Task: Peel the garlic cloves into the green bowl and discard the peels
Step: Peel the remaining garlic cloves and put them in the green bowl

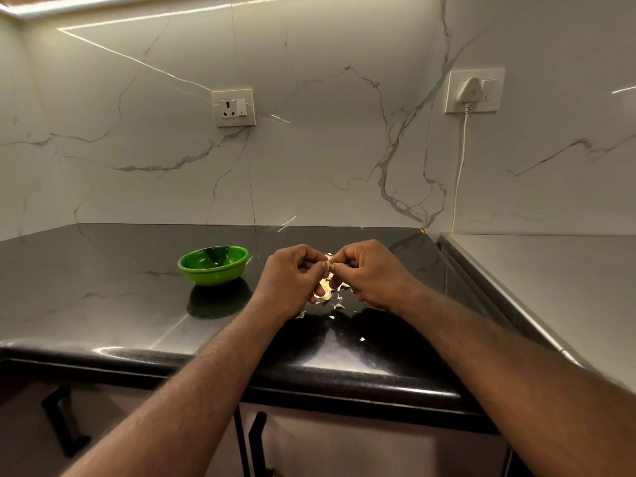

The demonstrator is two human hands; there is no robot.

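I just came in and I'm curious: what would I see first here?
The left hand and right hand meet mid-picture above the black counter, pinching a garlic clove between them. A bright green bowl stands to their left, and pale peel scraps lie scattered under them.

head-worn view, facing down, countertop [103, 287] near

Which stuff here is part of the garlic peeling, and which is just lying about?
Job: left hand and right hand pinching a garlic clove; garlic pile on the counter under them; peel scraps; green bowl.
Lying about: wall socket; white plug with its cable; cabinet handle.
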